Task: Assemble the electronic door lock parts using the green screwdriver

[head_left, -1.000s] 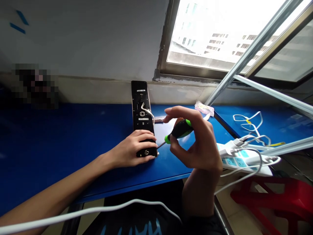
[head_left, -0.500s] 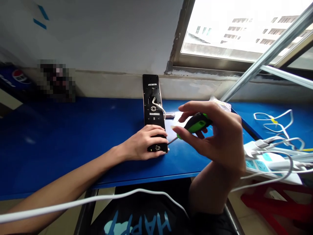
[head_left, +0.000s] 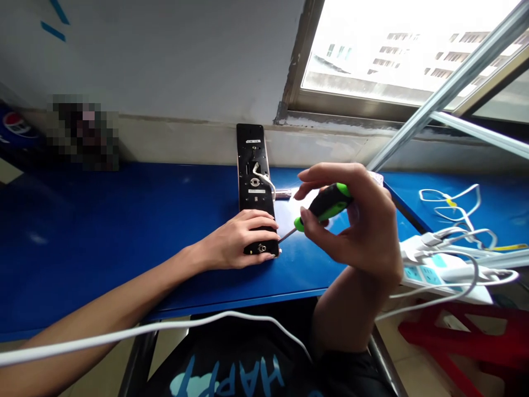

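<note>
My left hand [head_left: 243, 237] holds the near end of a black panel [head_left: 256, 205], palm at its left side, fingers lying across and fingertips at its right edge. My right hand [head_left: 359, 226] grips a black-and-green screwdriver [head_left: 328, 207], thumb on the handle and index finger arched above, its tip at the panel's right edge, just beside my left fingertips. Beyond those fingertips the panel runs toward the wall [head_left: 177, 71], its far end overlapping it; whether they touch, I cannot tell. A white cable [head_left: 266, 182] curls over the panel's right side, near a silver piece [head_left: 283, 194].

Left of my left fingers, blue table [head_left: 103, 231] lies bare; toward me, a strip remains before the front edge. Bare table also shows between my hands, under the screwdriver's shaft. Right of my right hand crowd a power strip [head_left: 481, 292] and its white cords [head_left: 471, 207].

White labels [head_left: 257, 191] dot the panel past my left fingers, print too small to read. Below my hands, my shirt [head_left: 165, 380] spells "HAPPY." Far left, a round red, white and blue logo [head_left: 19, 125] shows.
</note>
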The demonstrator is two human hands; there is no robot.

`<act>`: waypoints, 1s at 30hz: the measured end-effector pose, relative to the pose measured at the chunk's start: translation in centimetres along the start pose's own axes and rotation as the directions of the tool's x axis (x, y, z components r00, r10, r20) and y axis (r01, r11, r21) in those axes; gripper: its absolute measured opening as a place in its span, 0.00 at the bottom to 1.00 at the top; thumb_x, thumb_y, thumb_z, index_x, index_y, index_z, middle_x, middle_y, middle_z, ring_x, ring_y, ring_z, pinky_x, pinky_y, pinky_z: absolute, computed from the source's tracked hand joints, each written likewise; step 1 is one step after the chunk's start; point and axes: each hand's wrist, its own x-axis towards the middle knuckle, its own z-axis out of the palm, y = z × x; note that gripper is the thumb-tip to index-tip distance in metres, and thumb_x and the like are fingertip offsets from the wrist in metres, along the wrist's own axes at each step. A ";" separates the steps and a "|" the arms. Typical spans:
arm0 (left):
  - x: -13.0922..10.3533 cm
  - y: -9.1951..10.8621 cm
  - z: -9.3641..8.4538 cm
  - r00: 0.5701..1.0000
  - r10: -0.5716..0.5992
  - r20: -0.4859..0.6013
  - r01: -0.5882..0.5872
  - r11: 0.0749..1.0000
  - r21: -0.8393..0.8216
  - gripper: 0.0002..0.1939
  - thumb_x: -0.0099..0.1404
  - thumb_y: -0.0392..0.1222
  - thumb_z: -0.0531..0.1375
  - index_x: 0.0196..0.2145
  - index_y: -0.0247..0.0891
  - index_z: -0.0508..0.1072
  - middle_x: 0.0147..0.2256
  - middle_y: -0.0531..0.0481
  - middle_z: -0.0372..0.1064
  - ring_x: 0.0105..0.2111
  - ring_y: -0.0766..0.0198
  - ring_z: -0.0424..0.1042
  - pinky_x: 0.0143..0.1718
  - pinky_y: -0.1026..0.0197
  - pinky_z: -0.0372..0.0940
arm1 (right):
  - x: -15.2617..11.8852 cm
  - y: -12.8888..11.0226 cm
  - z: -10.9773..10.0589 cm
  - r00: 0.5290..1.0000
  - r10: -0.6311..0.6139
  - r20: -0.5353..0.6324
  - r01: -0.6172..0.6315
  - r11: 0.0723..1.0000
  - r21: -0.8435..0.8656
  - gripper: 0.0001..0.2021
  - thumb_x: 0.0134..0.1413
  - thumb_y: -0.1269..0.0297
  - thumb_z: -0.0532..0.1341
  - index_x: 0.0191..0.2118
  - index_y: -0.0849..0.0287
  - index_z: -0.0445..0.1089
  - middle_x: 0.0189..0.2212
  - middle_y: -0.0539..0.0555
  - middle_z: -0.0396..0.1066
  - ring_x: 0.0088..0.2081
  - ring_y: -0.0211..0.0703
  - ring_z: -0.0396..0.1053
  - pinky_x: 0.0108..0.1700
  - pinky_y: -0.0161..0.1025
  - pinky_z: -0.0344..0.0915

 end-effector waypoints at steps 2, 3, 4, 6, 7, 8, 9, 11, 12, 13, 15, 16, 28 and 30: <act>0.0 0.0 0.0 1.000 0.004 -0.001 -0.004 1.000 0.002 0.17 0.71 0.45 0.65 0.55 0.39 0.78 0.56 0.41 0.76 0.62 0.48 0.68 0.65 0.45 0.65 | 0.0 0.0 0.0 1.000 -0.007 0.002 0.007 1.000 0.009 0.23 0.55 0.72 0.67 0.56 0.46 0.72 0.43 0.54 0.78 0.34 0.47 0.76 0.29 0.42 0.73; 0.0 0.0 0.0 1.000 0.003 -0.001 -0.003 1.000 0.007 0.17 0.71 0.45 0.65 0.55 0.40 0.78 0.56 0.41 0.76 0.62 0.48 0.68 0.65 0.45 0.65 | 0.0 0.0 -0.1 1.000 0.000 0.000 0.000 1.000 0.003 0.23 0.55 0.72 0.68 0.56 0.46 0.72 0.42 0.54 0.78 0.32 0.45 0.75 0.27 0.42 0.72; 0.1 0.0 0.0 1.000 0.002 0.001 -0.002 1.000 0.013 0.17 0.71 0.45 0.65 0.55 0.40 0.78 0.56 0.41 0.76 0.62 0.48 0.68 0.65 0.44 0.65 | 0.1 0.0 -0.1 1.000 0.013 -0.005 -0.013 1.000 -0.010 0.23 0.55 0.71 0.68 0.55 0.46 0.72 0.39 0.53 0.78 0.29 0.43 0.73 0.25 0.41 0.71; 0.1 0.1 -0.1 1.000 0.002 0.000 -0.002 1.000 0.020 0.16 0.71 0.45 0.65 0.55 0.40 0.78 0.56 0.41 0.76 0.61 0.48 0.69 0.64 0.44 0.65 | 0.1 0.1 -0.1 0.999 0.046 -0.018 -0.046 0.998 -0.035 0.21 0.56 0.70 0.69 0.54 0.45 0.73 0.35 0.51 0.77 0.24 0.40 0.69 0.22 0.40 0.67; 0.1 0.1 -0.1 1.000 0.002 0.001 -0.002 1.000 0.021 0.16 0.71 0.45 0.65 0.55 0.40 0.78 0.56 0.41 0.76 0.61 0.48 0.69 0.64 0.44 0.65 | 0.1 0.1 -0.1 0.999 0.048 -0.017 -0.049 0.998 -0.036 0.20 0.56 0.70 0.68 0.53 0.45 0.73 0.35 0.50 0.77 0.24 0.40 0.68 0.22 0.40 0.67; 0.1 0.1 -0.1 1.000 0.002 0.001 -0.002 1.000 0.020 0.16 0.71 0.45 0.65 0.55 0.40 0.78 0.56 0.41 0.76 0.61 0.48 0.69 0.64 0.45 0.65 | 0.1 0.2 -0.2 0.999 0.040 -0.013 -0.041 0.999 -0.030 0.21 0.56 0.71 0.68 0.53 0.45 0.72 0.36 0.51 0.77 0.26 0.41 0.70 0.23 0.41 0.69; 0.1 0.1 -0.1 1.000 0.002 0.002 -0.002 1.000 0.018 0.16 0.71 0.45 0.65 0.55 0.40 0.78 0.56 0.41 0.76 0.61 0.48 0.69 0.64 0.45 0.65 | 0.1 0.2 -0.2 1.000 0.028 -0.008 -0.028 0.999 -0.020 0.21 0.56 0.72 0.67 0.54 0.45 0.72 0.38 0.52 0.77 0.29 0.43 0.72 0.26 0.42 0.71; 0.1 0.1 0.0 1.000 0.001 0.000 -0.001 1.000 0.019 0.16 0.71 0.45 0.66 0.55 0.40 0.78 0.56 0.41 0.76 0.62 0.48 0.68 0.65 0.45 0.65 | 0.1 0.2 -0.1 1.000 0.008 0.005 -0.008 1.000 -0.007 0.24 0.54 0.73 0.66 0.55 0.46 0.71 0.43 0.54 0.77 0.34 0.47 0.75 0.30 0.44 0.75; 0.1 0.0 0.0 1.000 0.000 -0.002 0.000 1.000 0.022 0.17 0.71 0.44 0.66 0.55 0.40 0.78 0.56 0.41 0.75 0.62 0.48 0.68 0.65 0.45 0.65 | 0.0 0.2 -0.1 1.000 0.009 0.005 -0.008 1.000 -0.009 0.24 0.54 0.73 0.67 0.56 0.46 0.70 0.43 0.54 0.77 0.34 0.47 0.75 0.30 0.44 0.75; 0.0 0.0 0.0 1.000 0.000 -0.004 0.000 1.000 0.023 0.17 0.70 0.44 0.66 0.55 0.40 0.78 0.57 0.41 0.75 0.62 0.48 0.68 0.65 0.45 0.65 | 0.0 0.2 0.0 1.000 0.018 0.006 -0.018 1.000 -0.013 0.24 0.54 0.72 0.67 0.56 0.46 0.70 0.42 0.53 0.78 0.31 0.45 0.74 0.29 0.43 0.75; 0.0 0.0 0.1 1.000 0.002 -0.007 -0.002 1.000 0.023 0.17 0.70 0.44 0.66 0.55 0.41 0.78 0.57 0.41 0.75 0.61 0.48 0.69 0.65 0.44 0.65 | -0.1 0.3 0.0 0.999 0.043 0.005 -0.043 0.999 -0.014 0.24 0.56 0.73 0.67 0.56 0.46 0.70 0.38 0.50 0.77 0.25 0.40 0.69 0.24 0.42 0.71; 0.0 0.0 0.1 1.000 0.002 -0.008 -0.002 1.000 0.021 0.17 0.70 0.44 0.67 0.55 0.42 0.78 0.56 0.41 0.75 0.61 0.48 0.69 0.65 0.44 0.65 | -0.1 0.4 0.0 0.999 0.052 0.005 -0.052 0.999 -0.008 0.24 0.56 0.73 0.67 0.56 0.46 0.70 0.37 0.50 0.77 0.24 0.39 0.67 0.24 0.41 0.70; 0.0 0.6 -1.4 0.990 -0.109 0.093 0.121 0.985 -0.126 0.21 0.79 0.50 0.52 0.60 0.42 0.76 0.61 0.42 0.72 0.66 0.46 0.63 0.68 0.43 0.60 | -0.6 0.7 -0.1 0.988 0.078 -0.134 -0.079 0.997 -0.007 0.24 0.55 0.71 0.65 0.56 0.44 0.68 0.41 0.54 0.77 0.38 0.53 0.78 0.31 0.47 0.75; 0.1 0.5 -1.3 0.988 -0.125 0.087 0.137 0.979 -0.152 0.23 0.81 0.48 0.46 0.59 0.41 0.77 0.61 0.43 0.73 0.65 0.48 0.64 0.68 0.44 0.60 | -0.6 0.8 -0.1 0.984 0.065 -0.168 -0.066 0.998 -0.004 0.22 0.56 0.69 0.65 0.55 0.43 0.68 0.41 0.55 0.77 0.38 0.55 0.78 0.31 0.49 0.75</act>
